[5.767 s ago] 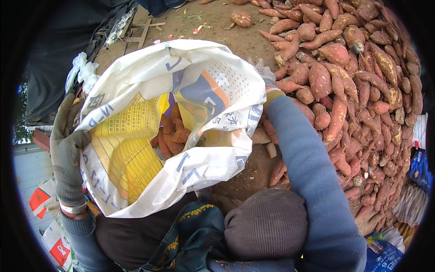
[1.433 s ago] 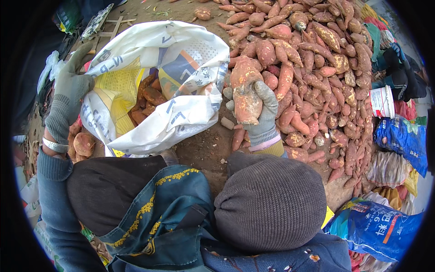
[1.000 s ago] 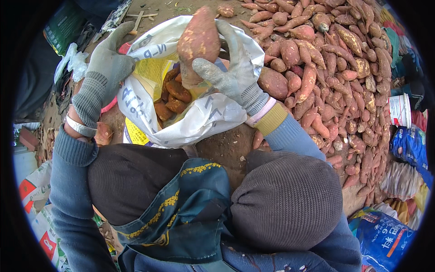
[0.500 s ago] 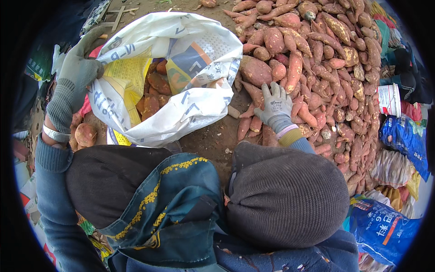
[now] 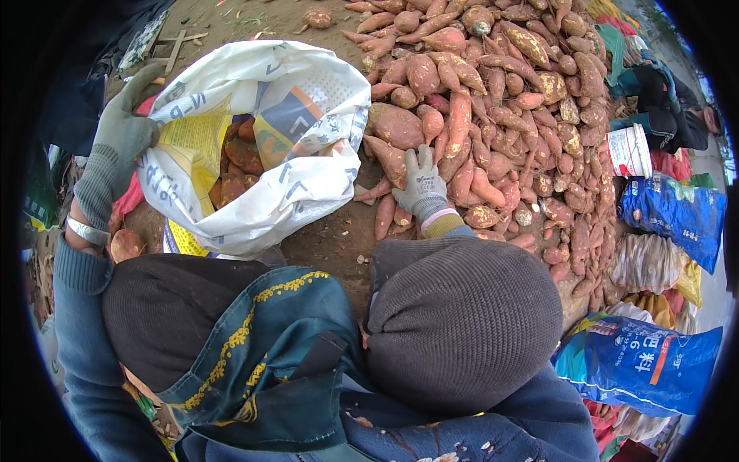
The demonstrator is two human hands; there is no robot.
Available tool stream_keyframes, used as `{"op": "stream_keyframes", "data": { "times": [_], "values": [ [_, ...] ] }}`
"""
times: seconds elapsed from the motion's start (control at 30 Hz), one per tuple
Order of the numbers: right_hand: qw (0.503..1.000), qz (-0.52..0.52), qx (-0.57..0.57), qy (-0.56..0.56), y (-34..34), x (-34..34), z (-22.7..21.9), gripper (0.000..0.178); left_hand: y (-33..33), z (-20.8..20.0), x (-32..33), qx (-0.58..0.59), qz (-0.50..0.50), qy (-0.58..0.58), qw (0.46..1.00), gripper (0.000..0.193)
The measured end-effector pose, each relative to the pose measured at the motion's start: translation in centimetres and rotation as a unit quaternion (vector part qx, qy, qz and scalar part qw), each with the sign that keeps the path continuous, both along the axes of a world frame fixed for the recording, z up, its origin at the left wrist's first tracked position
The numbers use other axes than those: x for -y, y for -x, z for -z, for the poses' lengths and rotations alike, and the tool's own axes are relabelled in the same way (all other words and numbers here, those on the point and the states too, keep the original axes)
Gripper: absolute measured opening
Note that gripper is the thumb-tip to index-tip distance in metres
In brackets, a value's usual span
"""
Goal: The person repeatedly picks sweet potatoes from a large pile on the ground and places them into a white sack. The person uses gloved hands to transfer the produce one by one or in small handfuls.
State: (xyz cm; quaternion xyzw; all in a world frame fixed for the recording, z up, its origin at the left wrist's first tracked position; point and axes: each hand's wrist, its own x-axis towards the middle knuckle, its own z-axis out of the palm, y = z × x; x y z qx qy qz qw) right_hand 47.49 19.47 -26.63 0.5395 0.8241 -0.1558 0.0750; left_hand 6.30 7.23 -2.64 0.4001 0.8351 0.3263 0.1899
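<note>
My left hand, in a grey knitted glove, is closed on the left rim of a white plastic sack. The sack's mouth gapes upward, with a yellow printed patch inside and several sweet potatoes lying in it. At the near left edge of a large sweet potato pile, my right hand, gloved alike, has its thumb and fingers around the lower end of a reddish sweet potato. The underside of that grip is hidden. A bigger, rounder sweet potato lies just beyond it.
My knees in dark knit covers fill the near side. Right of the pile stand a white bucket, blue printed sacks and a crouching person. A wooden frame lies at far left on bare soil.
The whole view has shifted, so the scene sits further left. My right fingers have drawn closer together around the sweet potato, which has tilted slightly. My left hand keeps its hold on the sack rim.
</note>
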Motion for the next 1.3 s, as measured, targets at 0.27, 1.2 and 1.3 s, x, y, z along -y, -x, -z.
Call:
{"op": "stream_keyframes", "data": {
  "times": [0.27, 1.2, 1.3],
  "values": [
    [0.967, 0.104, -0.231, -0.012, -3.9, 0.0, -1.7, 0.093, -0.5, -0.3, 0.1, 0.018, -0.034, 0.016, 0.999, 0.088],
    [0.984, -0.073, -0.007, -0.163, 5.1, -9.1, -0.9, 0.091, -0.9, -0.4, 0.2, 0.037, -0.029, 0.001, 0.999, 0.090],
    [0.952, -0.135, -0.021, -0.273, 7.8, -7.9, 3.0, 0.067, -1.0, -0.6, 0.1, 0.030, -0.031, 0.011, 0.999, 0.088]
  ]
}}
